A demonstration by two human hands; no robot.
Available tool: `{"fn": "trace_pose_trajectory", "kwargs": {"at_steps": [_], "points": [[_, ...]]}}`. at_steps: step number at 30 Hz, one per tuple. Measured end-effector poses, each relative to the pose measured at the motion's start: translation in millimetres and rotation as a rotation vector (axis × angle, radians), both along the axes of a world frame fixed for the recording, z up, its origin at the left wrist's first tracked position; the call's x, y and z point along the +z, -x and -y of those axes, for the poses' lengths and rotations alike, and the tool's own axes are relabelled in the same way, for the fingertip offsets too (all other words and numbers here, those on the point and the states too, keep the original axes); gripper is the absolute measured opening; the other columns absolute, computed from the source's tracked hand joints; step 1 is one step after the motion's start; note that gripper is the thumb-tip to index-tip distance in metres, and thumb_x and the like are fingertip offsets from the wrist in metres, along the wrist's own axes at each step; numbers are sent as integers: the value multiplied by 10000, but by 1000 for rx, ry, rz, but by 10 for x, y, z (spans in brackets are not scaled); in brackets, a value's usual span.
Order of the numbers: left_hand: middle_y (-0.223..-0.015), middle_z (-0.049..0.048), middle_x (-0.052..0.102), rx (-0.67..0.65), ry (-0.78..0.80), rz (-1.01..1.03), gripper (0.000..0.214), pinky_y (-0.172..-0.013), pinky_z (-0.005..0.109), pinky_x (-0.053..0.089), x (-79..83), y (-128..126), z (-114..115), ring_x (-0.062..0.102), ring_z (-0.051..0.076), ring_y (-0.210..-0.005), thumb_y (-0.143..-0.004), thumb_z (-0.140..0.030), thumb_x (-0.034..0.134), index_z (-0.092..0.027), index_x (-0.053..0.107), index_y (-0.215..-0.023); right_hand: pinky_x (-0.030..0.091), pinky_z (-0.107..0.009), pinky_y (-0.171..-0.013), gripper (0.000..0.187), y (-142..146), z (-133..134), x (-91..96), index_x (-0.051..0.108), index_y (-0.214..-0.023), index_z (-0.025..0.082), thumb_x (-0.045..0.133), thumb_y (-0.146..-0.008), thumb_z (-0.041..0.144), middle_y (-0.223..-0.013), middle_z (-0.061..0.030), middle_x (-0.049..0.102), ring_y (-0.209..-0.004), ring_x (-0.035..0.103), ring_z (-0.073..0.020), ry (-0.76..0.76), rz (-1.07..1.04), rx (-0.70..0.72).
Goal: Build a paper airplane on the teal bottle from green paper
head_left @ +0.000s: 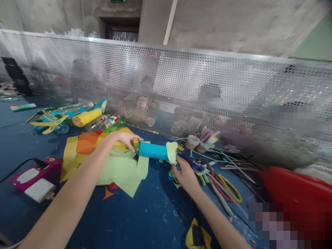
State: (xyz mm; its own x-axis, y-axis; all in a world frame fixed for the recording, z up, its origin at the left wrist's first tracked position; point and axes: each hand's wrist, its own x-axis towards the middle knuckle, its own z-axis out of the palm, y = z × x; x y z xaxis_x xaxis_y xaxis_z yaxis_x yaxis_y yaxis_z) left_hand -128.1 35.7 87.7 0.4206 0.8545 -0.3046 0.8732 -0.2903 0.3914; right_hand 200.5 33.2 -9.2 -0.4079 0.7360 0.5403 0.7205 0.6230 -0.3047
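Observation:
A plastic bottle wrapped in blue paper (153,150) lies sideways between my hands, a little above or on the table; which of these I cannot tell. My left hand (127,139) curls its fingers round the bare green end of the bottle. A pale green paper piece with a rounded, lobed top (171,152) stands at the bottle's right end. There my right hand (186,174) grips the end, thumb and fingers at the paper's edge; the fingertips are partly hidden. Below the bottle's left part hangs a pale green paper strip (143,167). Sheets of light green paper (119,171) lie under my left forearm.
A yellow paper-wrapped bottle (87,117) and other bottles lie at the back left. A purple power strip (36,173) with a white plug is at left. Scissors with yellow and red handles (230,188) and a red bag (295,186) are at right. A perforated metal screen (166,79) borders the blue table.

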Motion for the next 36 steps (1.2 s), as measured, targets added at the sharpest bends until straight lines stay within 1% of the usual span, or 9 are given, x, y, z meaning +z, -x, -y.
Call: {"fn": "trace_pose_trajectory", "kwargs": {"at_steps": [4, 7, 13, 17, 20, 27, 31, 33, 36], "points": [[-1277, 55, 521, 35, -18, 33, 826, -802, 285, 416, -2, 25, -2, 538, 232, -1023, -611, -461, 681, -310, 346, -1350, 460, -463, -897, 375, 5, 0, -10, 603, -1109, 117, 423, -826, 285, -1127, -171, 633, -1079, 560, -293, 1, 5, 6], [-1367, 39, 448, 60, -36, 88, 762, -880, 306, 392, -31, 57, -8, 486, 245, -1130, -645, -443, 661, -323, 365, -1337, 458, -468, -904, 370, 2, -3, -30, 616, -1098, 126, 436, -821, 293, -1124, -172, 633, -1085, 559, -295, -12, -20, -26], [-1407, 26, 401, 91, -92, 140, 712, -933, 324, 373, -207, 181, -106, 451, 247, -1187, -682, -422, 634, -322, 361, -1332, 462, -442, -916, 356, -12, 13, -27, 631, -1085, 142, 436, -823, 283, -1078, -147, 656, -1100, 555, -274, 17, -15, -37], [-1439, 20, 351, 48, -125, 163, 724, -961, 333, 352, -339, 267, -193, 419, 248, -1216, -699, -452, 612, -331, 319, -1350, 458, -444, -923, 351, 0, 29, -13, 639, -1065, 126, 439, -825, 284, -1078, -151, 658, -1093, 557, -277, 30, -10, -44], [-1430, 37, 365, 38, -113, 182, 739, -970, 342, 341, -371, 293, -194, 402, 256, -1230, -717, -490, 593, -324, 285, -1367, 458, -453, -918, 343, 13, 38, -7, 640, -1059, 126, 442, -826, 280, -1079, -151, 660, -1088, 558, -282, 15, 3, -19], [-1396, 74, 405, 102, -99, 253, 710, -939, 289, 356, -361, 198, -118, 418, 224, -1216, -743, -512, 569, -254, 318, -1354, 466, -453, -884, 313, 35, 71, 6, 638, -1046, 152, 453, -822, 269, -1035, -133, 670, -1040, 573, -279, -12, 10, 24], [-1291, 101, 502, 291, -216, 136, 649, -853, 273, 403, -286, 136, -105, 517, 193, -1081, -811, -452, 480, -203, 278, -1376, 475, -439, -849, 285, 53, 105, 28, 645, -1017, 163, 455, -825, 254, -986, -116, 682, -996, 585, -274, -11, 41, 62], [-1239, 133, 532, 354, -234, 51, 576, -832, 307, 409, -186, 145, -87, 536, 220, -1020, -809, -439, 469, -155, 396, -1304, 474, -436, -841, 275, 66, 118, 39, 649, -997, 161, 451, -828, 249, -963, -114, 685, -975, 587, -274, -22, 50, 67], [-1043, 118, 632, 363, -150, -54, 454, -792, 354, 418, 2, 176, -32, 565, 257, -900, -691, -462, 600, -152, 626, -1022, 469, -431, -844, 271, 83, 130, 47, 652, -978, 149, 442, -837, 245, -943, -115, 685, -953, 585, -272, -50, 56, 73]]}}
